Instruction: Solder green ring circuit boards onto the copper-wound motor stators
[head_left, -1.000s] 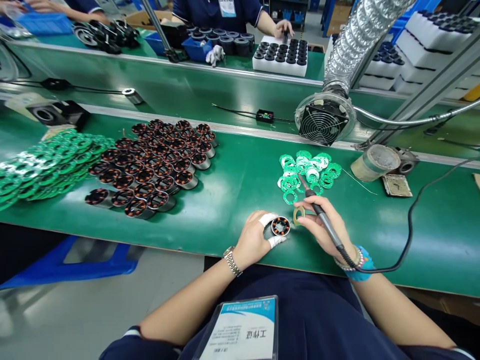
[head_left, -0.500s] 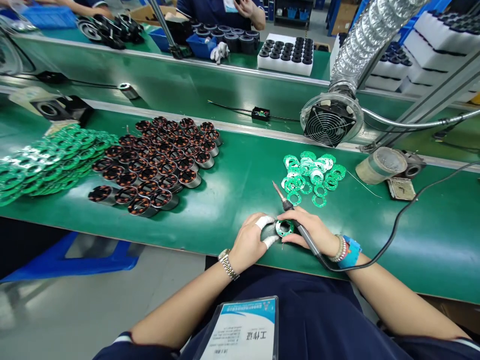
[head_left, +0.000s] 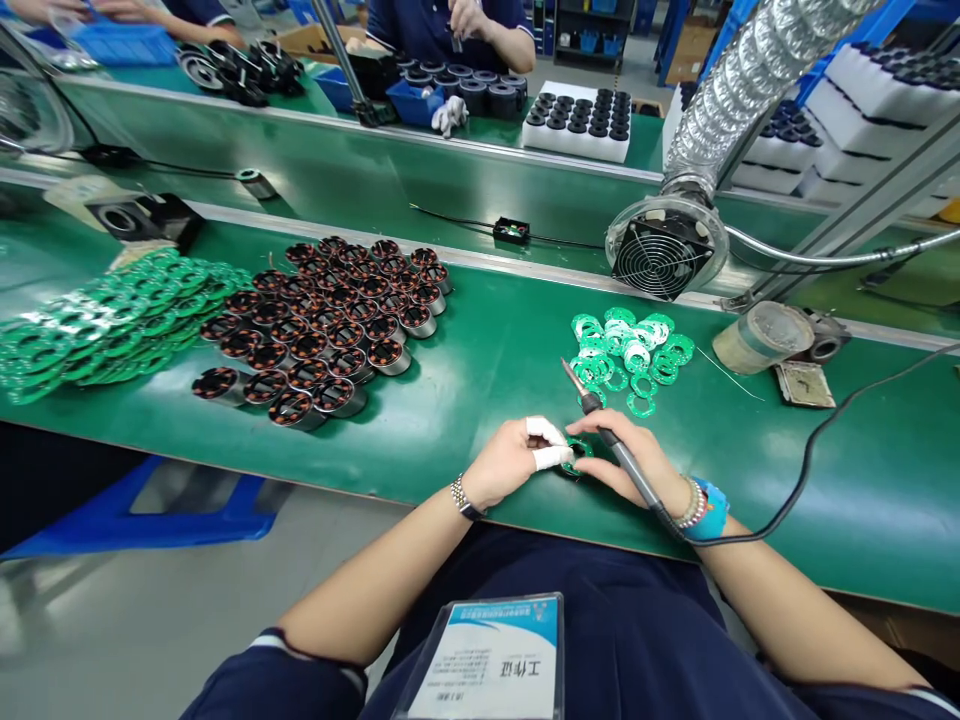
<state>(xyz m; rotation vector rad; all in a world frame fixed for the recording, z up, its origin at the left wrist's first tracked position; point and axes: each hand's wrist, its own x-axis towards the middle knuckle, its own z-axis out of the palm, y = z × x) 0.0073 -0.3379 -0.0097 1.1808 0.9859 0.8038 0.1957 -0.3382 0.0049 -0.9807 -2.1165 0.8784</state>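
Green bench (head_left: 465, 400) spans the view. On it, at L, a cluster of wound stators (head_left: 337, 320) beside piled green panels (head_left: 112, 325); loose green rings (head_left: 637, 355) lie beyond the hands. R hand (head_left: 641, 460) holds soldering iron (head_left: 630, 465), tip up & fwd — thumb & index curved apart around ring board (head_left: 586, 450). L hand (head_left: 510, 460): white-wrapped fingers narrow, tips at ring board's L side — can't tell if gripping. Ring board's btwn both hands, partly hidden.
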